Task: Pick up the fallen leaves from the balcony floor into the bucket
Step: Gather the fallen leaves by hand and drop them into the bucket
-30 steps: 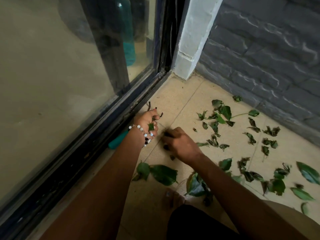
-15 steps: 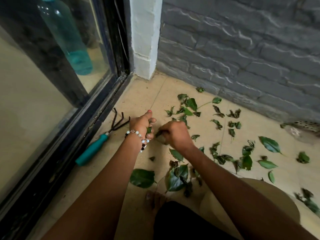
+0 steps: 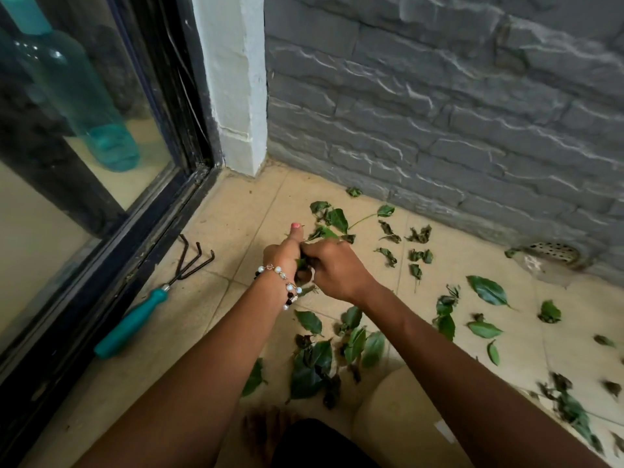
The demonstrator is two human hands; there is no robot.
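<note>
both hands meet: left hand [image 3: 285, 255] and right hand [image 3: 332, 265] grip crumpled green leaves [image 3: 301, 264]; more leaves, flat and curled, lie on the tiled floor [image 3: 236, 224].

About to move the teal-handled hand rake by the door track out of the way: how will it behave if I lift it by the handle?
The hand rake looks rigid: metal prongs, solid teal handle. It is probably prong-heavy, so the head may dip. Its bent tines lie near the door track and might snag.
</note>
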